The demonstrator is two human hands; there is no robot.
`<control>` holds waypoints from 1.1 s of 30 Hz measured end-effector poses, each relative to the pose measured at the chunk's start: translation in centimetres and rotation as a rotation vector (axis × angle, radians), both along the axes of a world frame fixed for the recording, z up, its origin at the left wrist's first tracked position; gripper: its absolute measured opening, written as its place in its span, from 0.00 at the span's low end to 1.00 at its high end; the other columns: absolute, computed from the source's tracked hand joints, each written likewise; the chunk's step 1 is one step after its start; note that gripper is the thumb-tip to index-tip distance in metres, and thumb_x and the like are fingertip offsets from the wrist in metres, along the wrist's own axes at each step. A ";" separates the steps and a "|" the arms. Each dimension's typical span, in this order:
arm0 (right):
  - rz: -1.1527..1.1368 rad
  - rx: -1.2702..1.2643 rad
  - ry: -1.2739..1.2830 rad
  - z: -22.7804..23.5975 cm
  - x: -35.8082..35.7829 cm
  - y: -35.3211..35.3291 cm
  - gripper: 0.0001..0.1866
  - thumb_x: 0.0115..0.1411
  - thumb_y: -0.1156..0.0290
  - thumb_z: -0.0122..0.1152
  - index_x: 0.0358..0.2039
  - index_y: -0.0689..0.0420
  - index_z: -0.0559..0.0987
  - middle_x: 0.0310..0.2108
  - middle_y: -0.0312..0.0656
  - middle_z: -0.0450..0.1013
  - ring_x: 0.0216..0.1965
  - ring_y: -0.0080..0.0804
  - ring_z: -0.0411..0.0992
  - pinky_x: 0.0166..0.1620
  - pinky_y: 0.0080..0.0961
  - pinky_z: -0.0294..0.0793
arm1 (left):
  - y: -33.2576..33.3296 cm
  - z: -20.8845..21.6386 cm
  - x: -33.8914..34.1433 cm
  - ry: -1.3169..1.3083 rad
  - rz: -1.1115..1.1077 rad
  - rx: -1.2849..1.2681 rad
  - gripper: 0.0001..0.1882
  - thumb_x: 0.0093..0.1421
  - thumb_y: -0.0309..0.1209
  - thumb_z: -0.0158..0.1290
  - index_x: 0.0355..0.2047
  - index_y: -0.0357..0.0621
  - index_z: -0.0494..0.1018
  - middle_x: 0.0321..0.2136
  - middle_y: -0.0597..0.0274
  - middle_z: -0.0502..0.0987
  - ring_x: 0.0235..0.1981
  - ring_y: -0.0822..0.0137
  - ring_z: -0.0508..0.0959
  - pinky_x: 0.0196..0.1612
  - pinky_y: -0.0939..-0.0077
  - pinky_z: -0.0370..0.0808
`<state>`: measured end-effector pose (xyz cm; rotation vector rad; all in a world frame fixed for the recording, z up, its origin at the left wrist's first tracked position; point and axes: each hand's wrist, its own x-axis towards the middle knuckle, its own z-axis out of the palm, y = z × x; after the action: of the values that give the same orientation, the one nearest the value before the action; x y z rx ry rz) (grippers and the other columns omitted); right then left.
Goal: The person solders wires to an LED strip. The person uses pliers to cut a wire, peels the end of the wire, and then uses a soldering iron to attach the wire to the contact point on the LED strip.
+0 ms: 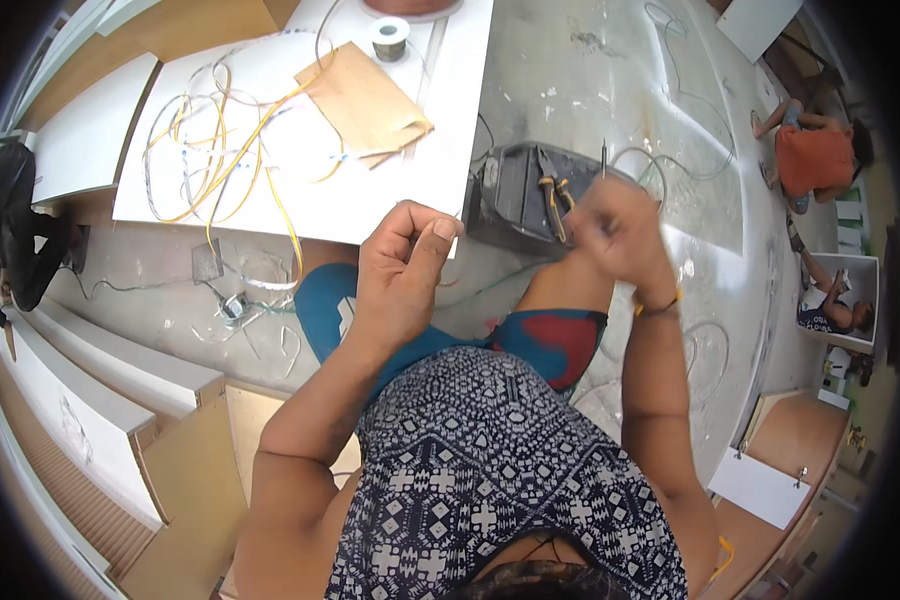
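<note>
1. Left hand point(405, 270), middle of the frame: thumb and fingertip pinched together on what looks like a thin sliver point(457, 216), way too tiny for me to name

2. Right hand point(615, 228), just right of centre, is pretty blurred, but seems curled tight around a slim dark rod point(603, 160) poking up out of it. Tool of some sort? Can't swear to it

3. The wires point(242, 144), yellow and grey, are loosely tangled on the white table point(340, 205), upper left, beside some brown cardboard point(365, 100)

4. What worries me: a yellow strand droops off the table right by the left knee point(320, 295), so one leg shift could snag it and drag the lot down

5. Also, if that rod is sharp or hot, a careless swing could catch the other hand's bare fingers. And a sliver that small drops easily if the pinch loosens

6. Writing? Pale lettering on someone's dark top point(818, 318) at the far right, but it's small and sideways. No label I can read on the spool point(391, 46) up top
</note>
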<state>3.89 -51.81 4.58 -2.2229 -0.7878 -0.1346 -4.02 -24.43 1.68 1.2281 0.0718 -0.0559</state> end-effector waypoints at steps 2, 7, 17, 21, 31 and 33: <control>0.095 -0.171 -0.028 -0.6 -2.1 1.8 0.15 0.52 0.65 0.79 0.26 0.57 0.79 0.25 0.42 0.73 0.25 0.42 0.73 0.30 0.35 0.72 | -0.1 0.2 0.4 0.038 0.015 -0.023 0.10 0.76 0.34 0.53 0.38 0.41 0.75 0.20 0.74 0.68 0.21 0.84 0.61 0.23 0.83 0.58; 0.047 0.098 -0.235 -0.9 -6.7 7.3 0.17 0.52 0.70 0.77 0.43 0.52 0.84 0.27 0.37 0.75 0.25 0.36 0.74 0.29 0.32 0.72 | -1.9 0.8 2.0 -0.009 0.062 -0.201 0.10 0.77 0.36 0.50 0.41 0.42 0.72 0.22 0.72 0.66 0.21 0.80 0.62 0.24 0.82 0.61; 0.284 0.090 -0.440 -2.4 -6.2 8.1 0.19 0.50 0.73 0.72 0.45 0.47 0.86 0.29 0.29 0.75 0.26 0.25 0.72 0.28 0.27 0.65 | -2.9 1.3 3.2 0.211 0.141 -0.606 0.07 0.77 0.35 0.45 0.41 0.48 0.67 0.32 0.65 0.71 0.31 0.71 0.72 0.33 0.74 0.70; 0.285 0.122 -0.461 -1.9 -6.4 8.7 0.21 0.49 0.74 0.72 0.46 0.47 0.86 0.29 0.29 0.75 0.26 0.26 0.71 0.28 0.27 0.67 | -3.0 0.6 3.4 0.254 0.166 -0.598 0.08 0.77 0.36 0.45 0.41 0.48 0.66 0.32 0.63 0.72 0.31 0.69 0.73 0.33 0.73 0.71; 0.201 0.283 -0.236 -2.5 -4.7 9.6 0.18 0.49 0.72 0.76 0.43 0.50 0.86 0.32 0.37 0.76 0.29 0.36 0.76 0.31 0.29 0.75 | -2.7 0.4 3.4 0.315 0.138 -0.710 0.16 0.79 0.46 0.39 0.44 0.46 0.64 0.31 0.62 0.70 0.30 0.69 0.72 0.31 0.73 0.73; 0.192 0.244 -0.259 -2.0 -4.5 9.3 0.18 0.49 0.72 0.77 0.43 0.50 0.86 0.32 0.37 0.76 0.29 0.37 0.76 0.32 0.30 0.75 | -2.5 -1.1 3.1 0.262 0.075 -0.807 0.19 0.79 0.48 0.40 0.43 0.44 0.69 0.31 0.57 0.75 0.31 0.64 0.77 0.35 0.71 0.78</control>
<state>-0.64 -42.47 2.55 -1.9111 -1.0607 -0.4086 -0.93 -26.91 0.61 0.4057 0.2938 -0.1630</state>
